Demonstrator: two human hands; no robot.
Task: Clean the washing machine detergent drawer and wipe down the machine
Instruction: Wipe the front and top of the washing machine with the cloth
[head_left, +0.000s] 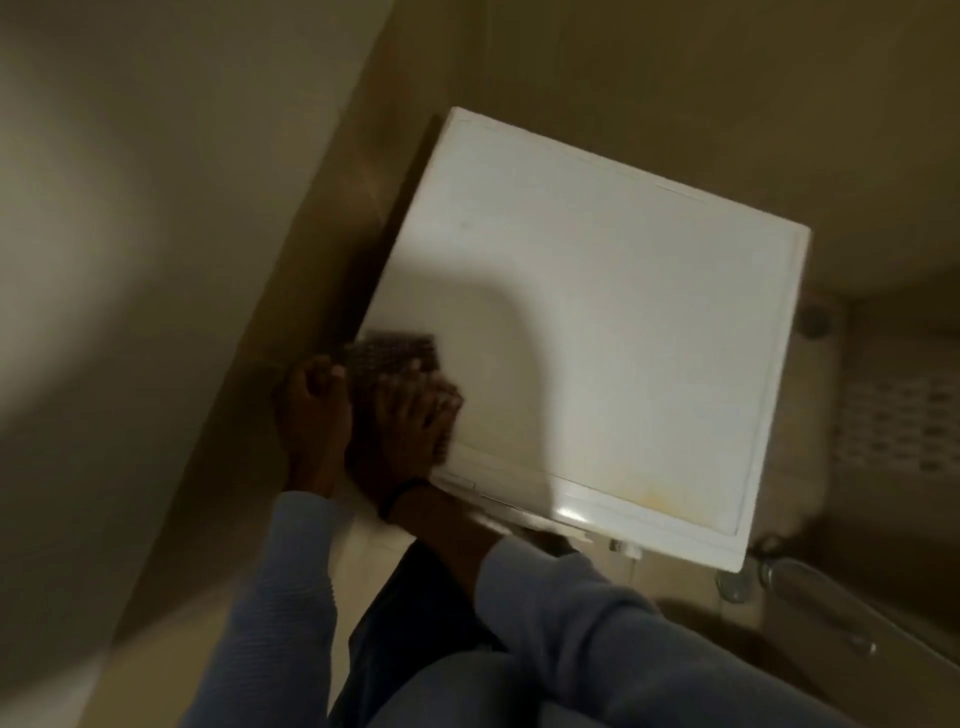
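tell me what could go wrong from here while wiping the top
1. The cloth under the right hand lies at the left edge of the machine top, beside the dark gap along the wall; a stroke that way could drop it in.
2. The yellowish stain near the front edge is far from the cloth and may get missed.

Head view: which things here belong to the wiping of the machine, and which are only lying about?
For the job: washing machine; dark cloth on its top; right hand, flat on the cloth; left hand at the machine's edge.
Lying about: metal bar; round dark thing, too blurred to name.
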